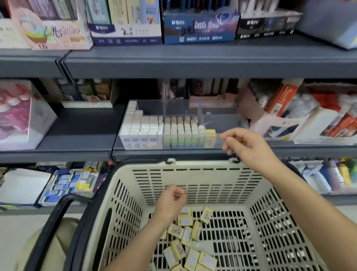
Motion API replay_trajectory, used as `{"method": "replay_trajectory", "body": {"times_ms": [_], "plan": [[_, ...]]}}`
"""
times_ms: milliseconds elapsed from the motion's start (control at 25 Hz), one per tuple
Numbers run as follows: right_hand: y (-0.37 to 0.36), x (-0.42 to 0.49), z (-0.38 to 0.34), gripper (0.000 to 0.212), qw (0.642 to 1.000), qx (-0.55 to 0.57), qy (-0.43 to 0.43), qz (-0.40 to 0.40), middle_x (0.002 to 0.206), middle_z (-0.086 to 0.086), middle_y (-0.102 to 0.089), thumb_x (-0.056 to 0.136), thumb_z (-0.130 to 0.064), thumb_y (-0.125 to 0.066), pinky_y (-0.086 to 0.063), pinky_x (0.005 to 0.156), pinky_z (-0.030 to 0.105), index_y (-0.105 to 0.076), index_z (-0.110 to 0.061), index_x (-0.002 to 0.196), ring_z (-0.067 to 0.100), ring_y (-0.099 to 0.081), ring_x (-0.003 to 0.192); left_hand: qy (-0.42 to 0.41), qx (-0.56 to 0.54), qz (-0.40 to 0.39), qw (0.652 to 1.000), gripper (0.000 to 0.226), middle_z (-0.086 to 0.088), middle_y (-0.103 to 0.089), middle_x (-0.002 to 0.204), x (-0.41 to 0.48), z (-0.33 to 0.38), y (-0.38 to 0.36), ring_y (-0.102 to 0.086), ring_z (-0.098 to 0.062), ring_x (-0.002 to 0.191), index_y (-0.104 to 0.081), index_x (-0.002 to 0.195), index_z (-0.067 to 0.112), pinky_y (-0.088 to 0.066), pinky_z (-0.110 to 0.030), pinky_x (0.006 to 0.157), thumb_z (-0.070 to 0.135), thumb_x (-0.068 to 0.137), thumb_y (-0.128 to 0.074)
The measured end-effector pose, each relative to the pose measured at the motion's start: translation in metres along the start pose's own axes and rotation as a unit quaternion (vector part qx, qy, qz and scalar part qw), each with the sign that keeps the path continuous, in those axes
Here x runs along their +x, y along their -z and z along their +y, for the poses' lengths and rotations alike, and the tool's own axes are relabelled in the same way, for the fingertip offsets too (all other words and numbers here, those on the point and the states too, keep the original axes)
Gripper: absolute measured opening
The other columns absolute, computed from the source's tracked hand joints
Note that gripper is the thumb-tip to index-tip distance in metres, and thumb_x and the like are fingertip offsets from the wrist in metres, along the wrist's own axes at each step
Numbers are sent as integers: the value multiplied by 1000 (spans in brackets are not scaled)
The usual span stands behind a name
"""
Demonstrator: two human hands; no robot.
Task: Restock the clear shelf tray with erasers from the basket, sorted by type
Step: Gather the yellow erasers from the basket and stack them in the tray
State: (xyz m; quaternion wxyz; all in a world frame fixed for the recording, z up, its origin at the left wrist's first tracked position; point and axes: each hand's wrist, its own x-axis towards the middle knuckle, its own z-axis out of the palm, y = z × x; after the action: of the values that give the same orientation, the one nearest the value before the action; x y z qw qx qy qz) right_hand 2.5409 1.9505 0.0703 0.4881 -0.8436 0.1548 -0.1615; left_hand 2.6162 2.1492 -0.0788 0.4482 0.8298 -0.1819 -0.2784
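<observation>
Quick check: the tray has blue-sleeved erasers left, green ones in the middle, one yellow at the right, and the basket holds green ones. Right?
Not quite. The head view shows the basket holds yellow-sleeved erasers, not green. The rest stands: in the clear tray, blue-sleeved erasers left, green ones in the middle, one yellow eraser at the right.

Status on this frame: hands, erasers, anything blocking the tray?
Right hand empty, fingers loose, beside the single yellow eraser in clear tray. Left hand curled above loose yellow erasers in basket; grip unclear. Nothing blocks tray.
</observation>
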Motion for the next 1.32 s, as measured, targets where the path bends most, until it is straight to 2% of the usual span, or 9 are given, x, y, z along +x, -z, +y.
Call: {"method": "replay_trajectory", "body": {"times_ms": [120, 240, 360, 440, 520, 640, 1080, 1240, 1320], "plan": [[-25, -34, 27, 16, 988, -74, -36, -133, 66, -12, -65, 91, -21, -55, -47, 59, 9, -62, -32, 81, -6, -58, 59, 31, 47, -12, 998, 19, 5, -60, 110, -2, -27, -9, -54, -6, 98, -60, 109, 19, -39, -13, 80, 15, 91, -55], [-69, -56, 78, 7, 927, -257, -72, -262, 92, -13, -64, 91, -27, -54, -50, 79, 20, -61, -30, 91, -1, -60, 86, -9, 136, -51, 989, 32, 6, -57, 125, -3, -41, -15, -52, -5, 106, -56, 124, 21, -37, -11, 82, 18, 92, -53], [-103, -72, 127, 40, 878, -346, -125, -305, 131, 4, -48, 92, -14, -50, -43, 97, 32, -47, -22, 131, 21, -49, 119, -37, 208, -114, 971, 45, 2, -44, 142, -7, -53, -26, -39, -15, 130, -44, 137, 22, -31, -23, 106, 18, 93, -50], [-114, -82, 146, 58, 869, -355, -139, -315, 142, 6, -34, 88, -1, -46, -40, 102, 34, -36, -23, 140, 26, -41, 127, -42, 252, -142, 956, 52, 1, -32, 151, -9, -60, -28, -30, -18, 136, -34, 143, 20, -24, -27, 112, 20, 94, -49], [-118, -90, 156, 56, 864, -377, -139, -304, 136, 7, -35, 87, 0, -46, -44, 96, 35, -38, -22, 137, 26, -43, 122, -43, 270, -144, 951, 56, 0, -30, 150, -10, -64, -28, -31, -21, 134, -29, 145, 19, -28, -31, 111, 23, 94, -49], [-117, -95, 158, 40, 858, -389, -160, -294, 121, 3, -43, 88, -16, -54, -50, 78, 34, -45, -23, 126, 22, -55, 103, -56, 309, -132, 940, 55, -1, -38, 138, -11, -64, -30, -38, -22, 125, -32, 143, 20, -38, -35, 102, 27, 93, -52], [-105, -95, 160, 25, 876, -264, -203, -349, 81, -11, -48, 79, -22, -70, -35, 59, 23, -46, -25, 86, 11, -47, 77, -5, 335, -161, 928, 50, -3, -47, 119, -11, -64, -27, -50, -22, 107, -44, 121, 15, -45, -35, 87, 32, 81, -69], [-109, -95, 155, 22, 884, -245, -194, -348, 89, -8, -51, 81, -20, -69, -41, 67, 25, -51, -25, 93, 15, -51, 85, 25, 340, -182, 922, 45, -4, -49, 114, -12, -67, -24, -49, -21, 103, -48, 113, 17, -46, -34, 84, 34, 78, -71], [-112, -97, 153, 38, 884, -252, -182, -349, 104, -1, -53, 84, -21, -65, -44, 77, 28, -48, -28, 117, 16, -52, 93, 37, 321, -172, 930, 39, -3, -53, 109, -11, -67, -24, -52, -20, 96, -48, 107, 17, -45, -32, 76, 31, 79, -71]]}}
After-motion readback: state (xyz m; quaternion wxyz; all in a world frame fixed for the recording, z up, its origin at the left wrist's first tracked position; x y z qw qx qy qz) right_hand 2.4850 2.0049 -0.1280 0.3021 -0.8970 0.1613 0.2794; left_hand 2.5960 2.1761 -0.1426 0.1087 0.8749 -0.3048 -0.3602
